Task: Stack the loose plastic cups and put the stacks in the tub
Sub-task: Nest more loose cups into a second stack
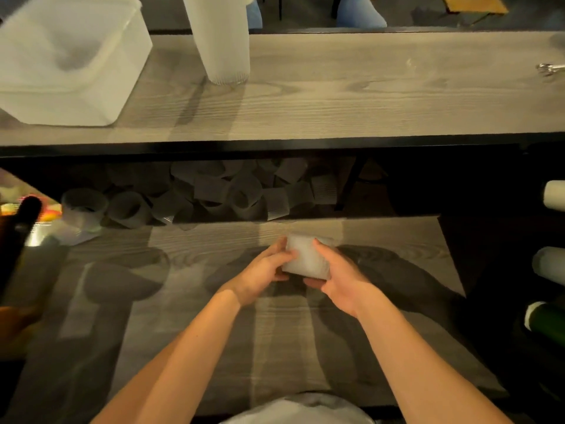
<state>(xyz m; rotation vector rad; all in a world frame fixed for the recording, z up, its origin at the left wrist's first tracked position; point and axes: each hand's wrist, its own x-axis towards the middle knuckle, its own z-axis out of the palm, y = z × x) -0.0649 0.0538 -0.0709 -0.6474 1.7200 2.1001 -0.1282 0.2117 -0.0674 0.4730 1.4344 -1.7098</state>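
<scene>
— What sits at the far left?

— A translucent tub (61,59) on the upper counter (367,96), its mouth open upward. Just right of it, on the same surface, a tall stack of cups (224,38) stands upright, well apart from the hands.

— And below that level?

— In the shadowed gap under the upper counter lies a heap of loose cups (232,194), tumbled on their sides and at all angles (too dim to count). One upright cup (84,209) stands at the left end of the heap, by a dark bottle (18,237) at the frame's left edge.

— Where are the hands?

— Both are over the lower counter (198,316), near the middle. The left hand (263,273) grips the left side of a held cup (307,255), its fingers curled across the cup's face. The right hand (339,280) holds the right side, fingers wrapped over the top edge and thumb below. Whether it is one cup or several nested, I cannot tell; the picture is blurred there.

— Anything at the far right?

— A small metal clip (550,68) on the upper counter, and some rolls (550,264) lying along the right edge.
</scene>
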